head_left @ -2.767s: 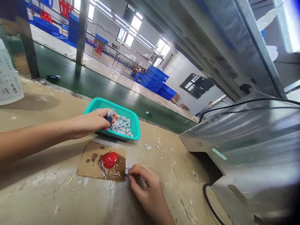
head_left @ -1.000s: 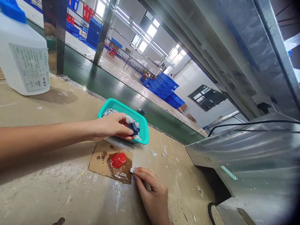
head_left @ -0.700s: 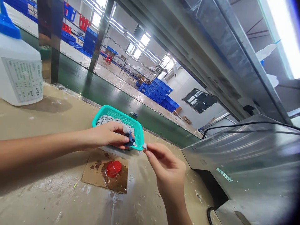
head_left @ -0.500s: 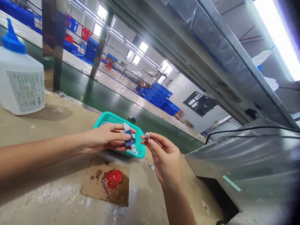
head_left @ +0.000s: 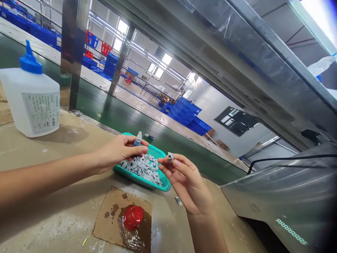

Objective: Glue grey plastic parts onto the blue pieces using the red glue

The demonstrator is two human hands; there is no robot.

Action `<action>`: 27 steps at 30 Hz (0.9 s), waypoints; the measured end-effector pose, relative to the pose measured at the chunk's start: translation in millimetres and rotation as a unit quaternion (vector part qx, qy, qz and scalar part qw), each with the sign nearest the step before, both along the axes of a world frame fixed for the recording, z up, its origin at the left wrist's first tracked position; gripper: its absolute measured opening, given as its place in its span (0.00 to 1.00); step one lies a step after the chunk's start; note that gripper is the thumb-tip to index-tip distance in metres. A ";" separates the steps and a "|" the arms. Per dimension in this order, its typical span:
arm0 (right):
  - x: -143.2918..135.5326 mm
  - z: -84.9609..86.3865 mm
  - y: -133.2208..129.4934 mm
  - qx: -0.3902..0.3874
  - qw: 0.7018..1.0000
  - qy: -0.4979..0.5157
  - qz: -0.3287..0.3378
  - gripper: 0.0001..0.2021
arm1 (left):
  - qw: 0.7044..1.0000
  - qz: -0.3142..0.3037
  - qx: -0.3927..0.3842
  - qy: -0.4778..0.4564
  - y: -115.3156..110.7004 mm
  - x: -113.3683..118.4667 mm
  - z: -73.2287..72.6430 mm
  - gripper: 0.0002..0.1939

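Observation:
Over the left part of a green basket (head_left: 166,185), my left hand (head_left: 125,151) is closed on a dark blue part (head_left: 136,143) with a light grey tip pointing up. Many small grey pieces (head_left: 144,168) fill the basket. My right hand (head_left: 188,175) pinches a small grey piece (head_left: 170,157) between thumb and fingers, just past the basket's right edge. The two held parts are apart. Below the basket, a red cap-like object (head_left: 133,217) sits on a stained brown board (head_left: 105,230), wet around it.
A white bottle with a blue nozzle (head_left: 39,102) stands at the left. One grey piece (head_left: 178,201) lies on the table right of the basket. A dark blue part (head_left: 149,137) rests on the green belt (head_left: 116,117). A metal housing (head_left: 279,196) bounds the right side.
The dark blue part in my left hand has turned, so less of its face shows. My right hand has turned its grey piece. The camera view has shifted, and more of the basket's contents show.

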State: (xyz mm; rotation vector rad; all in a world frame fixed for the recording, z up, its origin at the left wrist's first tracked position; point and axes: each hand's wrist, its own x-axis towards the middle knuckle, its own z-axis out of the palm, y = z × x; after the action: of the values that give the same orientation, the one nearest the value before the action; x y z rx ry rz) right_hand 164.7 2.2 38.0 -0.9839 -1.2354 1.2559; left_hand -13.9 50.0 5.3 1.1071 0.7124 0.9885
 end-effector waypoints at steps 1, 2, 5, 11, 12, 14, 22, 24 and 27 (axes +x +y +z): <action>0.9 -2.5 0.1 -0.004 1.000 0.002 0.004 0.05 | 1.000 0.011 -0.008 -0.017 -0.5 1.1 1.3 0.14; 1.9 -4.7 0.2 -0.007 1.000 0.002 0.006 0.05 | 0.999 0.019 -0.023 -0.043 -1.0 2.1 2.9 0.12; 3.4 -8.9 0.7 0.005 1.000 -0.008 -0.026 0.05 | 0.989 0.018 -0.078 -0.122 -4.7 4.3 7.5 0.05; -3.0 -14.2 -2.9 0.155 0.977 -0.070 -0.130 0.04 | 0.993 -0.064 -0.046 -0.093 -17.7 5.3 5.9 0.03; -4.3 -15.3 -3.9 0.168 0.975 -0.081 -0.124 0.04 | 0.995 -0.072 -0.027 -0.070 -18.8 4.9 4.5 0.05; -6.3 -16.9 -5.3 0.187 0.969 -0.112 -0.117 0.04 | 0.997 -0.074 0.000 -0.036 -19.3 4.2 1.8 0.08; -13.0 -16.1 -9.5 0.222 0.943 -0.220 -0.117 0.07 | 0.998 -0.036 0.053 0.015 -16.4 4.7 -0.5 0.10; -13.6 -16.2 -10.7 0.237 0.937 -0.230 -0.112 0.08 | 0.998 -0.022 0.060 0.019 -17.5 5.1 -0.3 0.09; -13.2 -19.4 -11.7 0.262 0.928 -0.250 -0.091 0.08 | 0.998 -0.005 0.061 -0.004 -19.2 6.3 -1.9 0.07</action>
State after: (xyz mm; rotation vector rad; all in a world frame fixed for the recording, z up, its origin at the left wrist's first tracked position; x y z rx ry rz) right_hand 151.5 -9.5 18.6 -1.0109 -1.7123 0.4824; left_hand -7.6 30.8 3.4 1.2119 0.6462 1.0379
